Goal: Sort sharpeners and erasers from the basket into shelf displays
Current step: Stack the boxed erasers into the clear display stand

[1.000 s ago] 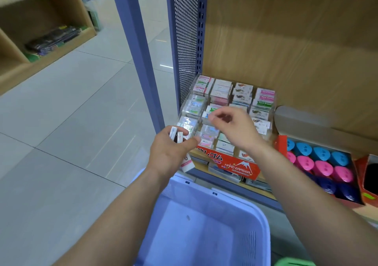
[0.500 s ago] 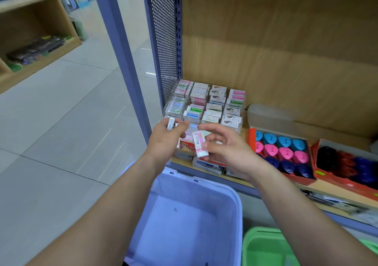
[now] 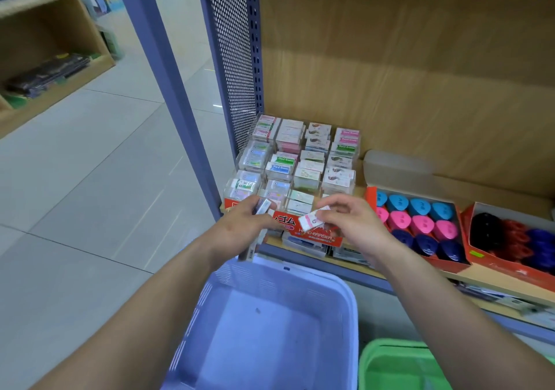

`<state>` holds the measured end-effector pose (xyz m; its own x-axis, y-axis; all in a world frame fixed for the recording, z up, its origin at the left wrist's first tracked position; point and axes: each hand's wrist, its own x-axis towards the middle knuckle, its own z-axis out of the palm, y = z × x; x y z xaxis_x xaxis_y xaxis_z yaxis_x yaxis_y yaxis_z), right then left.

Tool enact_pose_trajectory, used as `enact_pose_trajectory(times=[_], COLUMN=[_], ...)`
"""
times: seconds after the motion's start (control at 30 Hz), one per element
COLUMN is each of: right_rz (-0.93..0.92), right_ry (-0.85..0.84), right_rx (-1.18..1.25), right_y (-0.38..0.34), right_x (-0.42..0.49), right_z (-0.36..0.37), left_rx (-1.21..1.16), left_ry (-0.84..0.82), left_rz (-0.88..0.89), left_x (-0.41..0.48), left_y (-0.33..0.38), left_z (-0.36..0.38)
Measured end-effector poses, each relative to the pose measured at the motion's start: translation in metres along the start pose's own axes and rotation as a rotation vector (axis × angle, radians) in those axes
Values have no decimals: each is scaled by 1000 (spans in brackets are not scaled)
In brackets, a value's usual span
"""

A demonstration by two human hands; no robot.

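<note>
My right hand (image 3: 350, 224) pinches a white eraser with a pink label (image 3: 312, 218) in front of the red eraser display box (image 3: 315, 235). My left hand (image 3: 243, 227) grips a few small erasers (image 3: 262, 208), some sticking out below the palm. The clear tiered eraser display (image 3: 297, 161) stands on the shelf just behind both hands, filled with rows of wrapped erasers. Right of it a red box (image 3: 420, 221) holds blue, pink and navy sharpeners. The blue basket (image 3: 270, 323) sits below my arms with nothing visible inside.
A second red box (image 3: 510, 236) with dark, red and blue sharpeners sits at the far right. A green basket (image 3: 399, 365) stands beside the blue one. A blue shelf post (image 3: 168, 89) and perforated side panel (image 3: 231, 44) bound the left. Another wooden shelf (image 3: 45, 59) stands across the aisle.
My right hand came back from the clear display, took a pink-labelled eraser from my left hand, and now holds it apart to the right. The view shifted right.
</note>
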<state>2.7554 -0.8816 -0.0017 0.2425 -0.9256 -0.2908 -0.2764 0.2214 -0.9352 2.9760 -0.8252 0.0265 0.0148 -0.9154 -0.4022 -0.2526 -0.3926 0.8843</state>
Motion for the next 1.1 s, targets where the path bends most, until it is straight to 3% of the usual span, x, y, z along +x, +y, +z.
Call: enact_pose_trajectory(times=[0.2,0.43,0.57,0.77,0.9,1.0,1.1], right_rz=[-22,-204,-262,-337,-349,-233,-152], right_ry=[69,70,157,67,92,-160,-285], right_rx=[-88,-393,-410,-737,-508,-151,-54], right_y=[1,18,27,25,4,-23,-37], right_x=[65,120,127,126,94,56,33], right_z=[31,77,80,76,77,83,84], left_rx=[188,74,47,86,100,91,114], left_ry=[9,91,95,155,169,144,121], left_rz=[34,13,-2,18,45,85,127], left_x=[2,3,3,4,5,7,7], left_y=[-25,-40,-40,-41,-39,-36,-30], left_z=[-25,-44,-43,-46,-45,-40,-34])
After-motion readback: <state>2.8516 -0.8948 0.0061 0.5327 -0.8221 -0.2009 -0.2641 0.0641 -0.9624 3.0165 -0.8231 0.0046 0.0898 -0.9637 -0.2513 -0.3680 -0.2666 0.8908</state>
